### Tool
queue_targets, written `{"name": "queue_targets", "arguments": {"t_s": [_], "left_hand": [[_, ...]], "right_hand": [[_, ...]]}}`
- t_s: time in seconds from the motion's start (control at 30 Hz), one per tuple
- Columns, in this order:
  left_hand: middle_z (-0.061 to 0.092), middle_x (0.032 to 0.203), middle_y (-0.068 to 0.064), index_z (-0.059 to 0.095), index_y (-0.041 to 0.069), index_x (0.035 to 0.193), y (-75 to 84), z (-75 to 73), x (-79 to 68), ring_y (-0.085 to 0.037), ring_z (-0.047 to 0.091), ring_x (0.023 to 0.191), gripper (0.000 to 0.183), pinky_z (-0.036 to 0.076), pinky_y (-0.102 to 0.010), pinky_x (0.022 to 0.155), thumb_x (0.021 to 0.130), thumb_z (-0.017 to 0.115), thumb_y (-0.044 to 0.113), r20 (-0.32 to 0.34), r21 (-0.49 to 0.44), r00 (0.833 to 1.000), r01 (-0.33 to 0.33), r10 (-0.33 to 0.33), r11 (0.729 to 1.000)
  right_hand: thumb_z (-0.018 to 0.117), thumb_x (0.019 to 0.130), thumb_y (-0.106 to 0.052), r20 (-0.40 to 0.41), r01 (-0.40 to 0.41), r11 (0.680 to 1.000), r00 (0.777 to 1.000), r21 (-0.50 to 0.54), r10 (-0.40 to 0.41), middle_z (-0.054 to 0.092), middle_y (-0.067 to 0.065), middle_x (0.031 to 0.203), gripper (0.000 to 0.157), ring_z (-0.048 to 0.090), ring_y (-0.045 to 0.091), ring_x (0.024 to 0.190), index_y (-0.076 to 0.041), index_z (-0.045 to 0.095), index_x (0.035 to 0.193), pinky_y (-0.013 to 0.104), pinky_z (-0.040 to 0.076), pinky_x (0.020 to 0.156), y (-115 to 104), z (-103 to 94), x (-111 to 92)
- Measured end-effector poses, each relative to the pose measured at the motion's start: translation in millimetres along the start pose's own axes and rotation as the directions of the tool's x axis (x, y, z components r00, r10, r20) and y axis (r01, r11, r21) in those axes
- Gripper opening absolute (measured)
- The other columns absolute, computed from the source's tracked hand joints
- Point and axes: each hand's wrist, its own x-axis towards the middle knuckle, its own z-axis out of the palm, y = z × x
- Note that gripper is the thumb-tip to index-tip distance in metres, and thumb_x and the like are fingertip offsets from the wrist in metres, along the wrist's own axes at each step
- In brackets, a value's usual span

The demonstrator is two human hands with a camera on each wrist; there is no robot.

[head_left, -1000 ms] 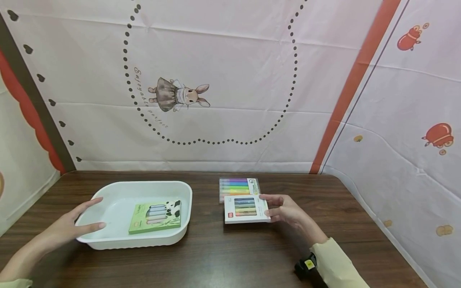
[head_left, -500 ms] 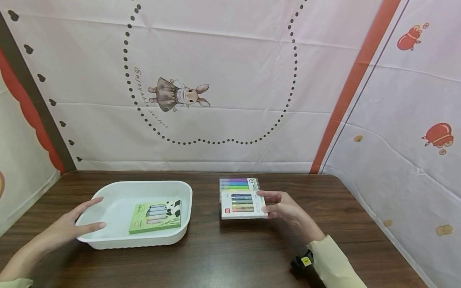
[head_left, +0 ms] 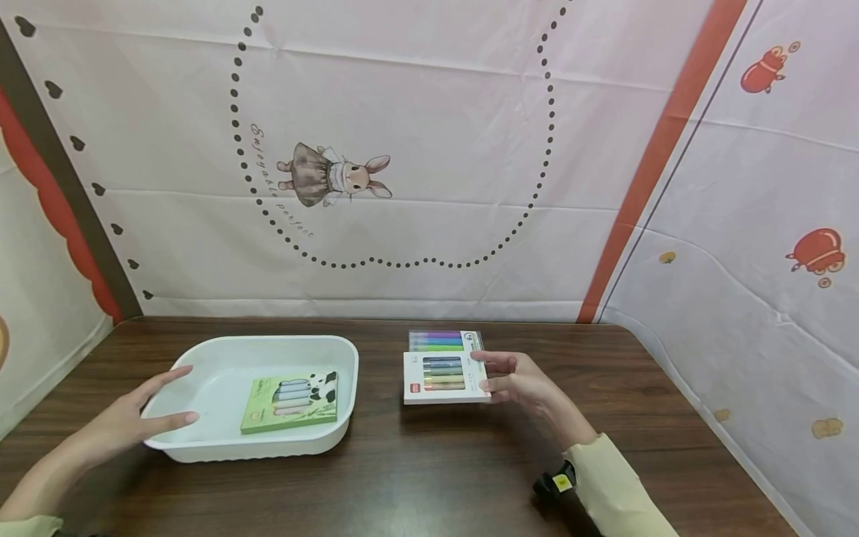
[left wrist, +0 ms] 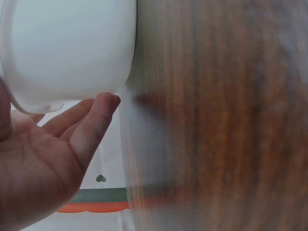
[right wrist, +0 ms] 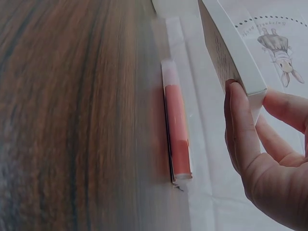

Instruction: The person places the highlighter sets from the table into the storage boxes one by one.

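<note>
My right hand (head_left: 530,384) pinches the right edge of a white box of markers (head_left: 444,374), held up off the table. Colored barrels show through the box window. Behind it, partly covered from view, a clear pack of highlighters (head_left: 436,340) lies on the table; its red end pen (right wrist: 178,130) shows in the right wrist view. My left hand (head_left: 130,421) grips the left end of a white plastic basin (head_left: 201,373), fingers touching its outer wall (left wrist: 72,53) in the left wrist view. A green panda box (head_left: 290,403) leans inside the basin.
The dark wooden table (head_left: 403,477) carries everything. A printed white curtain (head_left: 429,164) rises right behind its far edge, and another (head_left: 751,313) stands along the right side. A black strap device (head_left: 555,482) is on the right wrist.
My right hand has moved the white marker box left and slightly up, hiding more of the highlighters. The left hand and the basin stay in place.
</note>
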Motion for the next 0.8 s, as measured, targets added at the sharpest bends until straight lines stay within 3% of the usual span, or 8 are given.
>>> {"name": "queue_targets", "arguments": {"t_s": [0.27, 0.8], "left_hand": [[0.012, 0.136, -0.043, 0.012, 0.0, 0.143, -0.9, 0.5, 1.5, -0.063, 0.017, 0.117, 0.079, 0.026, -0.07, 0.081, 0.088, 0.058, 0.032, -0.012, 0.004, 1.0, -0.02, 0.02, 1.0], [0.01, 0.137, -0.044, 0.01, 0.001, 0.144, -0.3, -0.8, 0.7, -0.063, 0.018, 0.116, 0.079, 0.028, -0.071, 0.079, 0.089, 0.057, 0.033, 0.007, 0.005, 1.0, 0.006, -0.007, 1.0]], "right_hand": [[0.064, 0.079, 0.006, 0.0, 0.001, 1.0, 1.0, 0.01, -0.001, 0.051, 0.022, 0.115, 0.055, 0.061, 0.02, 0.082, 0.005, 0.045, 0.131, 0.031, 0.054, 0.067, -3, 3.1, 1], [0.061, 0.079, 0.009, 0.022, 0.03, 0.999, 0.999, 0.043, -0.031, 0.052, 0.02, 0.113, 0.056, 0.061, 0.02, 0.083, 0.006, 0.042, 0.132, 0.03, 0.054, 0.066, -14, 4.8, 5]]}}
